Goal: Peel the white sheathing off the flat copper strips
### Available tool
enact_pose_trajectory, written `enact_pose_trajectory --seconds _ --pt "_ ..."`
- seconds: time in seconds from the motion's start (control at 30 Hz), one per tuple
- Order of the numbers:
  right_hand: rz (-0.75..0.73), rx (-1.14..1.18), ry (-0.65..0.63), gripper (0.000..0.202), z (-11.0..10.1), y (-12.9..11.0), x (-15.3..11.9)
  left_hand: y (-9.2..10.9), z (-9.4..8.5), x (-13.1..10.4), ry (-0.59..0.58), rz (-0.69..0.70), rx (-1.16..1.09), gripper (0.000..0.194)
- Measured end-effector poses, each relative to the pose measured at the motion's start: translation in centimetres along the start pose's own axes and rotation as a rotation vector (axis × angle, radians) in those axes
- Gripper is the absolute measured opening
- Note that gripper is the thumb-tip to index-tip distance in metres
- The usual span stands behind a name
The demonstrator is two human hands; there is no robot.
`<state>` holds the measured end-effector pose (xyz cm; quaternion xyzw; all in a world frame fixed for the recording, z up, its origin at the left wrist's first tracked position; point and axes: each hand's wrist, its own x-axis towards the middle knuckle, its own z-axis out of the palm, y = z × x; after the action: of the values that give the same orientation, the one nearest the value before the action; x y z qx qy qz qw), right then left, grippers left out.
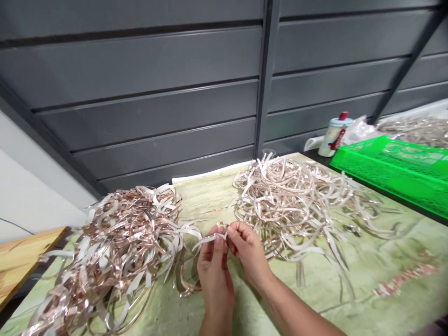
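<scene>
My left hand [216, 266] is closed on a shiny strap [207, 240], white on one face, with thumb and fingers pinching it. Close against it, my right hand [247, 247] pinches at the same strap near its end; the small part between the fingertips is too hidden to make out. To the left lies a large tangled heap of rose-gold and white straps [122, 242]. Beyond and right of my hands is another heap of paler, thinner straps [287, 200].
A green plastic crate [395, 170] stands at the right edge. Behind it are a jar with a blue lid [334, 135] and more straps [416, 128]. A grey panelled wall [168, 93] closes off the back. A wooden board [28, 256] is at far left.
</scene>
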<state>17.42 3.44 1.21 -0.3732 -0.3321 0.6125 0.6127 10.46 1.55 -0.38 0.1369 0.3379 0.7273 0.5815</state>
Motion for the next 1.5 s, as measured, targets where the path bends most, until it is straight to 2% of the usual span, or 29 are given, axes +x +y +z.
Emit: enact_pose_trajectory --seconds 0.17,0.33,0.43,0.57,0.7,0.77,0.87,0.93,1.03,1.17,1.3,1.43,1.5 --pt "-0.008 0.007 -0.026 0.032 -0.1 0.4 -0.2 -0.1 -0.4 0.3 0.049 -0.012 0.092 0.021" --pt "0.046 0.296 0.003 0.030 0.1 1.2 0.1 0.7 -0.5 0.6 0.136 0.014 -0.037 0.006" --pt "0.154 0.372 0.010 0.028 -0.1 1.1 0.4 1.2 -0.1 0.6 0.181 0.058 -0.079 0.007" --pt "0.380 0.360 -0.006 0.015 -1.2 0.4 1.1 1.6 0.2 0.5 0.224 0.139 -0.091 0.015" --pt "0.483 0.349 -0.059 0.010 -1.9 -0.6 1.4 1.7 0.0 0.9 0.244 0.184 -0.098 0.017" --pt "0.410 0.246 -0.025 0.016 -1.8 -0.9 1.3 1.8 -0.1 1.1 0.254 0.233 -0.101 0.015" --pt "0.124 -0.044 0.084 0.022 -1.2 -0.4 0.8 1.9 -0.1 1.2 0.269 0.302 -0.098 0.012" --pt "-0.002 -0.222 0.039 0.015 -0.7 0.3 0.3 2.0 0.0 1.1 0.264 0.332 -0.083 0.012" --pt "-0.055 -0.348 -0.092 0.020 0.3 1.3 -0.4 1.6 0.0 0.7 0.232 0.349 -0.043 0.015" --pt "-0.101 -0.291 -0.055 0.021 1.1 1.3 -0.5 0.7 0.1 -0.2 0.158 0.346 0.029 0.023" --pt "-0.105 -0.219 -0.026 0.024 1.1 0.9 -0.4 0.0 0.1 -0.8 0.113 0.316 0.105 0.027" --pt "-0.197 -0.284 -0.055 0.021 0.7 1.0 -0.5 -0.4 -0.4 -0.5 0.109 0.219 0.118 0.038" --pt "-0.242 -0.355 -0.070 0.019 0.5 1.1 -0.7 -0.5 -0.6 -0.1 0.129 0.139 0.107 0.037"
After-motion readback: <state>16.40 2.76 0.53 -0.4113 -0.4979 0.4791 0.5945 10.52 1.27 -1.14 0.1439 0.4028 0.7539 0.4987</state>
